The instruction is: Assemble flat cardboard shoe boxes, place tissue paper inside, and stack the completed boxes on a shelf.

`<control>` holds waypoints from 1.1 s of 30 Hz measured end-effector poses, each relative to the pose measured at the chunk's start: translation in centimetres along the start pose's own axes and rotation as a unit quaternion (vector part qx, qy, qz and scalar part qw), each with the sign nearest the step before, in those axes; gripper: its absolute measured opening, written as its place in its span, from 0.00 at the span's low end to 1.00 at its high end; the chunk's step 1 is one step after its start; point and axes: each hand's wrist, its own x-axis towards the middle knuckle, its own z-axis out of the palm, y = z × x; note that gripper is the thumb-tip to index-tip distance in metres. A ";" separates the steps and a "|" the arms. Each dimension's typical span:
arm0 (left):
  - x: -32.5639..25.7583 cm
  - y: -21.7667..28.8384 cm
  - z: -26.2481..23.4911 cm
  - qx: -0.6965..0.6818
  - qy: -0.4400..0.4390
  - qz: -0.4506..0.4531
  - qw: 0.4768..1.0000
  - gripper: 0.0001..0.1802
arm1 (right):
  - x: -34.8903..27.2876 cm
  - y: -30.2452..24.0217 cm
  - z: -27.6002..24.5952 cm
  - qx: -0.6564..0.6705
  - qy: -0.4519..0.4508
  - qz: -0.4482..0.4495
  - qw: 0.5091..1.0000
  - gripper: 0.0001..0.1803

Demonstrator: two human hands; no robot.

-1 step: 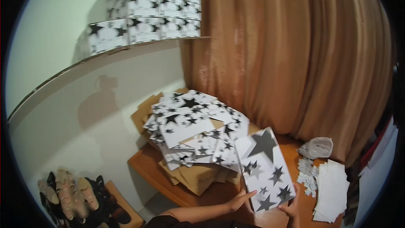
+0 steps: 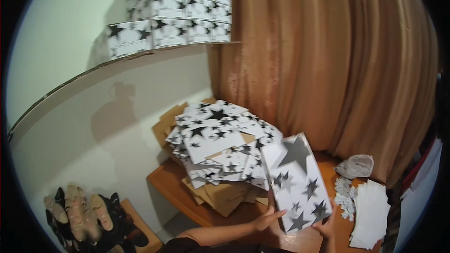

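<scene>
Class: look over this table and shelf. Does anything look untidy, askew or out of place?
Yes. The star-printed sheets lie in a slumped, fanned-out heap on the table, corners pointing every way, unlike the boxes stacked in straight rows on the shelf.

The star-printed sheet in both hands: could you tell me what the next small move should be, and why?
Probably lower the star-printed sheet flat onto the bare wood of the table. The left hand and right hand grip only its lower edge, so it stands tilted and unsupported beside the untidy pile of matching sheets.
</scene>
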 end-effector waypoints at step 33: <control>-9.1 54.4 -12.3 0.662 0.375 0.382 0.524 0.35 | 28.1 -38.5 49.7 0.125 0.058 -0.325 0.936 0.36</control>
